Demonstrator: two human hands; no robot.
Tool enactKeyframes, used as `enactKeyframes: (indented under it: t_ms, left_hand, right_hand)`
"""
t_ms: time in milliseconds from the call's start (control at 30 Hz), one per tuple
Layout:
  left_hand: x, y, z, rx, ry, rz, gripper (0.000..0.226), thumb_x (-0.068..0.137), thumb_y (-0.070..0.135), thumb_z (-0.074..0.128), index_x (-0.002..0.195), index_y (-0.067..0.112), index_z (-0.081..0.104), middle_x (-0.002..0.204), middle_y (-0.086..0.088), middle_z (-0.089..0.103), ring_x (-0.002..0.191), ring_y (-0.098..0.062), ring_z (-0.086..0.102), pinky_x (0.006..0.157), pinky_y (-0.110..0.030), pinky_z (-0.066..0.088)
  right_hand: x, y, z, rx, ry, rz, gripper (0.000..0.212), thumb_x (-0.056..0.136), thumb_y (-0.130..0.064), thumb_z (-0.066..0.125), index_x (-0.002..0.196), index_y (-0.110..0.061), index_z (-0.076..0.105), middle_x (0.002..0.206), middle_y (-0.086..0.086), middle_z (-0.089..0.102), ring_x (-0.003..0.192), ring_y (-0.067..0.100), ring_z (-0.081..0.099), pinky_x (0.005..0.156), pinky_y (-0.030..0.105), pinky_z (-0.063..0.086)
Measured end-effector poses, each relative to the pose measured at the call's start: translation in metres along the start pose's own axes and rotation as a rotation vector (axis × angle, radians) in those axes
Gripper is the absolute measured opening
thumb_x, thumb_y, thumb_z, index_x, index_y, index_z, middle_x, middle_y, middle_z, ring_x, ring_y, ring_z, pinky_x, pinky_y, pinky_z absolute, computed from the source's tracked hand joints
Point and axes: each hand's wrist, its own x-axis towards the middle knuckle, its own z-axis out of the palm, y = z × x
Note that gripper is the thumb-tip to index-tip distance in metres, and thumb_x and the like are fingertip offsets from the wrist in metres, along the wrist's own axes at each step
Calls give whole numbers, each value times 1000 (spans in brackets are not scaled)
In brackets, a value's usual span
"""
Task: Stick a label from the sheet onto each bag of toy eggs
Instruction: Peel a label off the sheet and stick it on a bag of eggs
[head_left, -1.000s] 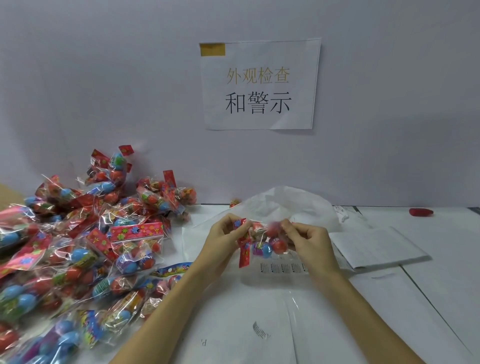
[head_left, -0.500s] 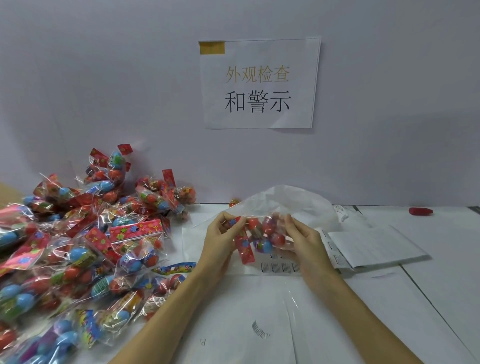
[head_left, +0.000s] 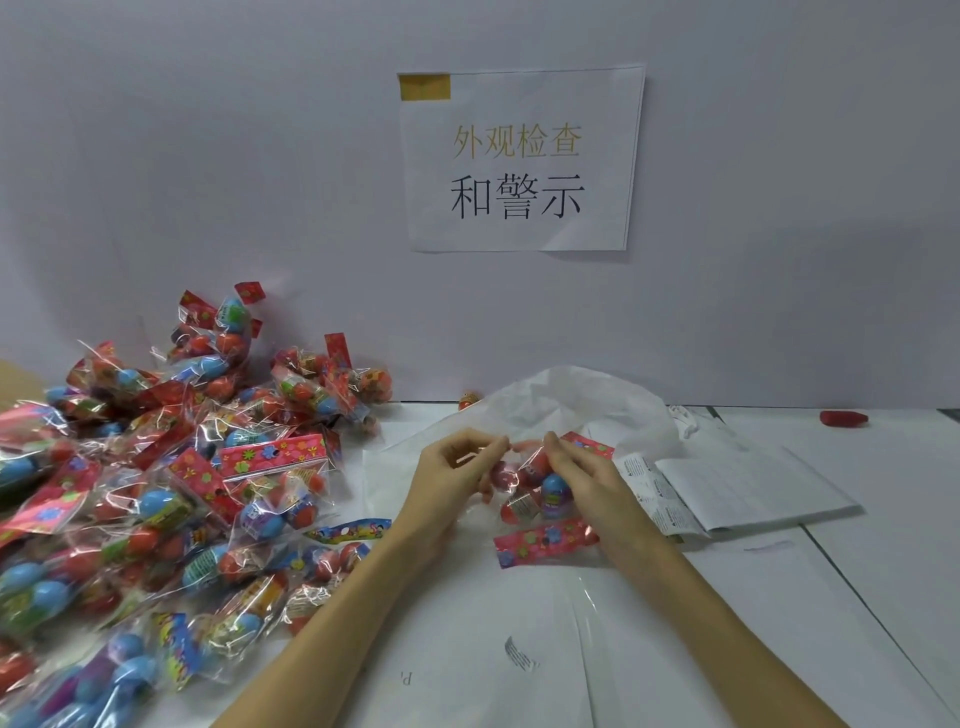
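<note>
A clear bag of toy eggs (head_left: 540, 499) with red, blue and purple eggs sits between my hands over the white table. Its red flowered header card (head_left: 540, 540) lies along the lower edge. My left hand (head_left: 447, 483) pinches the bag's upper left edge with curled fingers. My right hand (head_left: 592, 493) lies over the bag's right side, its fingertips pinching the top next to the left fingertips. The label sheet (head_left: 649, 493), with small printed labels, lies just right of my right hand.
A big pile of egg bags (head_left: 156, 493) covers the table's left side. Crumpled white plastic (head_left: 571, 400) lies behind my hands, folded papers (head_left: 753, 488) at the right, a small red object (head_left: 842, 418) far right. A paper sign (head_left: 519, 161) hangs on the wall.
The bag has turned in my hands: its red header swung from the left side down to the lower edge. My fingertips have come together at the bag's top.
</note>
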Motion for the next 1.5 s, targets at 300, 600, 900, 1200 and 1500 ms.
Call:
enactKeyframes:
  t_ms: [300, 600, 900, 1200, 1500]
  left_hand:
    - [2, 8, -1, 2, 137, 142, 24, 90, 37, 76, 83, 14, 77, 85, -6, 74, 75, -15, 69, 70, -24, 56]
    - [3, 11, 0, -136, 39, -118, 48, 100, 48, 60, 115, 4, 74, 106, -26, 69, 96, -30, 67, 90, -44, 54]
    - [3, 11, -8, -130, 87, 9, 33, 72, 43, 83, 87, 15, 84, 96, -6, 78, 83, -15, 68, 82, -30, 55]
    - [5, 11, -4, -2, 248, 96, 58, 83, 64, 66, 126, 24, 65, 118, 3, 69, 97, -15, 67, 74, -21, 55]
    - [3, 3, -5, -20, 105, 34, 36, 93, 13, 77, 127, 13, 65, 129, -9, 69, 108, -12, 73, 84, -21, 57]
  right_hand:
    - [1, -1, 6, 329, -84, 131, 38, 105, -44, 53, 125, -20, 76, 121, 17, 75, 111, 39, 73, 97, 58, 58]
    - [6, -3, -7, -64, 75, -82, 62, 68, -63, 76, 80, -2, 75, 72, 13, 66, 62, 14, 63, 66, 22, 52]
    - [3, 2, -10, -587, 136, -309, 57, 91, -66, 44, 54, -23, 44, 49, -10, 48, 49, 9, 43, 55, 32, 40]
    - [4, 3, -16, -537, 163, -484, 39, 100, -48, 53, 132, -35, 71, 80, -9, 66, 69, 14, 66, 65, 24, 57]
    - [-5, -2, -12, -510, -65, -500, 36, 100, -17, 66, 132, -33, 71, 157, -12, 49, 143, 3, 45, 119, 32, 41]
